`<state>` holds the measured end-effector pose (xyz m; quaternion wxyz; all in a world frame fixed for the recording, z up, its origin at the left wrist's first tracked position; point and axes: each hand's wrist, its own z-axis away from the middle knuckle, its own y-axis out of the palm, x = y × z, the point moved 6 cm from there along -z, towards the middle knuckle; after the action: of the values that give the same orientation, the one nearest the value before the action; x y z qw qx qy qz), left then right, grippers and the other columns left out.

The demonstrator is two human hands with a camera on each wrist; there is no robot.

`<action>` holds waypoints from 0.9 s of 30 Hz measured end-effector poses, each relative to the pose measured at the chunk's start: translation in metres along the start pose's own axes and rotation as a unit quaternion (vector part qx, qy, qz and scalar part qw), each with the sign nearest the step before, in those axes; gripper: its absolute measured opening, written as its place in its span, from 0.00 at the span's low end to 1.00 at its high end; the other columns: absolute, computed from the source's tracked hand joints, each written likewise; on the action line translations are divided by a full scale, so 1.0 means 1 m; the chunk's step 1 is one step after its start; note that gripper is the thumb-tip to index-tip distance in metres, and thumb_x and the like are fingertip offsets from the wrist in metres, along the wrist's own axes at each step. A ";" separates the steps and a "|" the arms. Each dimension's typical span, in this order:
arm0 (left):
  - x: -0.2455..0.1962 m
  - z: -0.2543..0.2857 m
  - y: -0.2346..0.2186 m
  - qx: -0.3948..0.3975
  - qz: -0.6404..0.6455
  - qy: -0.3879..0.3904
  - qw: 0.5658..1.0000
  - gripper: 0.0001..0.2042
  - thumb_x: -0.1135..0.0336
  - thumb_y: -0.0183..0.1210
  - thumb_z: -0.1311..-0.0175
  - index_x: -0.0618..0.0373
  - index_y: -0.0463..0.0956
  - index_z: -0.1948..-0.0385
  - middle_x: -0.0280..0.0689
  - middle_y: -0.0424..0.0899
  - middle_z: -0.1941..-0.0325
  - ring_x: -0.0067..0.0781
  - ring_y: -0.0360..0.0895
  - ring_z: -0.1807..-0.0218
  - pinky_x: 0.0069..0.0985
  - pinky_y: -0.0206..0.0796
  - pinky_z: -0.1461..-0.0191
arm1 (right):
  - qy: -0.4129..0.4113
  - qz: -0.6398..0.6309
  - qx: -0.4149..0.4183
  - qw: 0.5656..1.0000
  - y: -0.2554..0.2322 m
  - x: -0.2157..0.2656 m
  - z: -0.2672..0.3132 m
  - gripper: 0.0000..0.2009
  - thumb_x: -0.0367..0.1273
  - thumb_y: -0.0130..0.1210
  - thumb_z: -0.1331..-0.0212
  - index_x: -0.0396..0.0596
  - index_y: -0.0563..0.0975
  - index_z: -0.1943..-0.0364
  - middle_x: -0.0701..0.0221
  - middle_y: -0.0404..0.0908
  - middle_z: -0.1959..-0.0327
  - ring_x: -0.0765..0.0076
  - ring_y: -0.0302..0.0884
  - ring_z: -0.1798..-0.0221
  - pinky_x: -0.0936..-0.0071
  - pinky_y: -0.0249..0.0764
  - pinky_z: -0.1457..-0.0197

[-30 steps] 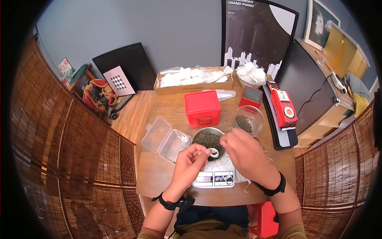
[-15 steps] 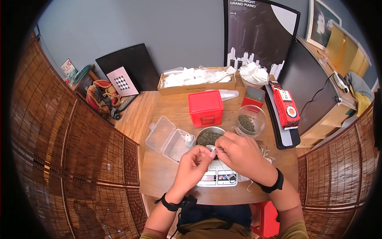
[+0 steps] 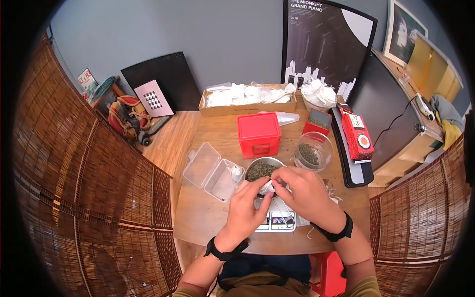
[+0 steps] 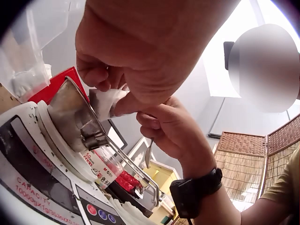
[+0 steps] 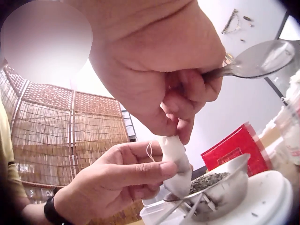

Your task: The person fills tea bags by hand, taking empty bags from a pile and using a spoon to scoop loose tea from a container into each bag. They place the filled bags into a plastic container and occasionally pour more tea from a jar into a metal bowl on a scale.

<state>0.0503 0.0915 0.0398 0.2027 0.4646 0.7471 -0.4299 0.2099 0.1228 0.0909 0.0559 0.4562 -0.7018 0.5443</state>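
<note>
Over the metal bowl (image 5: 229, 199) of dried tea leaves, both hands hold a small white tea bag (image 5: 173, 161) with a thin string. My left hand (image 3: 245, 208) pinches its lower body between thumb and fingers. The right hand (image 3: 308, 193) grips the bag's top with its fingertips. A metal spoon (image 5: 262, 58) sticks out of the curled fingers of that same hand, bowl outward. Beneath, the wire-handled bowl sits on a white digital scale (image 4: 35, 164). In the head view my hands partly cover the bag and the bowl's near side.
Left of the bowl lies an open clear plastic box (image 3: 222, 183) with a white tea bag (image 3: 236, 172) inside. Behind stands a red lidded box (image 3: 259, 136). To the right are a clear tub (image 3: 324, 153) of leaves and a red tin (image 3: 315, 128). A cardboard box (image 3: 247, 110) holds white bags.
The tea bag's open mouth, visible a second ago, is now pinched together. My right hand has come in to meet the left at the bag, and the left fingers have straightened along it.
</note>
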 end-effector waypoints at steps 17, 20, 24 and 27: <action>0.031 0.021 0.008 -0.004 0.208 -0.235 0.950 0.05 0.72 0.66 0.22 0.62 0.81 0.61 0.23 0.80 0.66 0.08 0.72 0.64 0.13 0.62 0.66 | 0.041 -0.053 0.024 0.997 0.006 -0.001 -0.003 0.10 0.32 0.72 0.36 0.43 0.82 0.61 0.58 0.90 0.68 0.49 0.89 0.69 0.60 0.80 0.66; 0.031 0.021 0.008 -0.008 0.242 -0.239 0.940 0.05 0.72 0.63 0.20 0.61 0.81 0.61 0.21 0.78 0.66 0.07 0.70 0.65 0.12 0.60 0.67 | 0.027 -0.057 0.026 0.998 0.005 0.001 -0.003 0.10 0.32 0.72 0.36 0.43 0.82 0.61 0.58 0.89 0.69 0.49 0.89 0.69 0.60 0.80 0.66; 0.030 0.023 0.005 0.024 0.186 -0.234 0.954 0.06 0.72 0.64 0.21 0.61 0.81 0.62 0.21 0.78 0.67 0.06 0.69 0.66 0.13 0.59 0.67 | 0.015 -0.040 0.009 0.999 0.010 -0.002 -0.002 0.09 0.32 0.70 0.35 0.45 0.81 0.60 0.58 0.89 0.69 0.46 0.88 0.68 0.56 0.80 0.66; 0.027 0.022 0.002 0.029 0.164 -0.234 0.958 0.06 0.72 0.63 0.20 0.61 0.81 0.62 0.22 0.78 0.67 0.06 0.69 0.66 0.13 0.58 0.68 | -0.002 -0.026 -0.007 1.000 0.009 0.002 -0.001 0.08 0.31 0.68 0.33 0.45 0.80 0.58 0.59 0.88 0.68 0.44 0.88 0.66 0.52 0.79 0.65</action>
<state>0.0367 0.0877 0.0084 0.4259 0.4729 0.5795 -0.5091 0.2018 0.1222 0.0856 0.0719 0.4753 -0.6932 0.5371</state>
